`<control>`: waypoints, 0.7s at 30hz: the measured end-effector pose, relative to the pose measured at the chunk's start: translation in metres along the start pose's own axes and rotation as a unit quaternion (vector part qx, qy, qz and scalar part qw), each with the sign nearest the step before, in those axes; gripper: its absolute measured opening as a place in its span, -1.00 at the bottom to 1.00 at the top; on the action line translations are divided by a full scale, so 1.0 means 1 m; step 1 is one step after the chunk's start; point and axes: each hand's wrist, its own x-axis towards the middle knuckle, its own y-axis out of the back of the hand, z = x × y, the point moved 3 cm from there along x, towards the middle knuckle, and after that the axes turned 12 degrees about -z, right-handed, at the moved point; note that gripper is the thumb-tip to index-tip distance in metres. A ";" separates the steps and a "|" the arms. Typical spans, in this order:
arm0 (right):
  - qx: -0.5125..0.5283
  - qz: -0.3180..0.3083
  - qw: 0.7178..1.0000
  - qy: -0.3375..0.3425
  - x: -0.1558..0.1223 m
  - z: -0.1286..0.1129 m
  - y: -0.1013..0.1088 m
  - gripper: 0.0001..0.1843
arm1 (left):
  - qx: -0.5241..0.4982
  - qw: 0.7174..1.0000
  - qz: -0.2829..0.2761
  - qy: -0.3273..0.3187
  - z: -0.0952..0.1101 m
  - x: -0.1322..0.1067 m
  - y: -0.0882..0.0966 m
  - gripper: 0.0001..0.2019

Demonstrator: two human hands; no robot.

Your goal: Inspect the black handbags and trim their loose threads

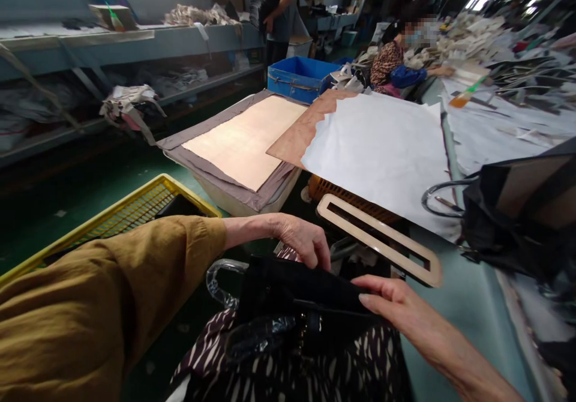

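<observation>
A black handbag (288, 288) lies across my lap, on black-and-white patterned cloth (351, 366). My left hand (302, 239) bends over the bag's far edge, with its fingertips partly hidden behind the fabric. At the right end of the bag's edge, my right hand (390, 299) pinches the material between thumb and fingers. Clear plastic wraps one handle (220, 282), which loops out on the bag's left side. A second plastic-wrapped part (261, 333) rests on the front, beside a dark strap with small metal fittings (310, 325).
A pale slotted oval frame (382, 240) sits at the table edge beyond my right hand. White sheets (378, 144) cover the table, and another black bag (517, 216) stands right. A yellow basket (148, 201) is at left, a blue bin (299, 78) behind. Two people work farther back.
</observation>
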 end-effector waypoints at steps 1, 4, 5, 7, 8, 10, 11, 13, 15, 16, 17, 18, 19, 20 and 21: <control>0.001 -0.003 1.000 0.001 0.000 -0.001 -0.001 -0.65 | 0.020 1.000 0.000 0.000 0.003 0.001 0.000 -0.60; 0.023 -0.016 1.000 0.010 -0.001 -0.003 -0.003 -0.66 | 0.074 0.997 0.017 0.004 0.009 0.004 -0.002 -0.61; 0.031 -0.019 0.999 0.014 -0.001 -0.003 -0.004 -0.66 | 0.087 0.996 0.025 0.004 0.011 0.004 -0.003 -0.61; 0.035 -0.018 0.999 0.018 -0.002 -0.003 -0.004 -0.66 | 0.105 0.994 0.038 0.000 0.013 0.006 -0.005 -0.60; 0.034 -0.014 0.999 0.017 -0.002 -0.002 -0.004 -0.66 | 0.112 0.993 0.044 0.000 0.013 0.006 -0.006 -0.60; 0.033 -0.004 0.999 0.015 -0.003 0.001 -0.003 -0.66 | 0.115 0.992 0.052 0.003 0.013 0.006 -0.008 -0.61; 0.035 0.000 0.999 0.014 -0.003 0.003 -0.002 -0.66 | 0.110 0.992 0.056 0.005 0.012 0.007 -0.008 -0.62; 0.042 0.004 0.999 0.019 -0.002 0.004 -0.002 -0.66 | 0.097 0.993 0.064 0.010 0.011 0.007 -0.008 -0.66; 0.049 0.002 0.998 0.029 -0.002 0.003 -0.002 -0.68 | 0.087 0.994 0.068 0.013 0.011 0.009 -0.007 -0.71; 0.055 0.000 0.998 0.032 -0.001 0.002 -0.002 -0.68 | 0.083 0.994 0.068 0.013 0.011 0.010 -0.007 -0.73; 0.061 -0.003 0.998 0.033 0.000 0.000 -0.002 -0.69 | 0.081 0.994 0.068 0.013 0.010 0.011 -0.007 -0.75; 0.065 -0.004 0.997 0.033 0.001 0.000 -0.003 -0.69 | 0.080 0.994 0.067 0.011 0.010 0.012 -0.007 -0.77; 0.064 -0.003 0.997 0.033 0.002 -0.001 -0.002 -0.69 | 0.079 0.995 0.067 0.005 0.009 0.014 -0.007 -0.78; 0.056 0.000 0.998 0.034 0.003 0.000 -0.002 -0.69 | 0.077 0.995 0.067 -0.003 0.007 0.016 -0.007 -0.79; 0.044 0.005 0.998 0.037 0.005 0.001 -0.001 -0.68 | 0.075 0.995 0.068 -0.014 0.006 0.017 -0.007 -0.79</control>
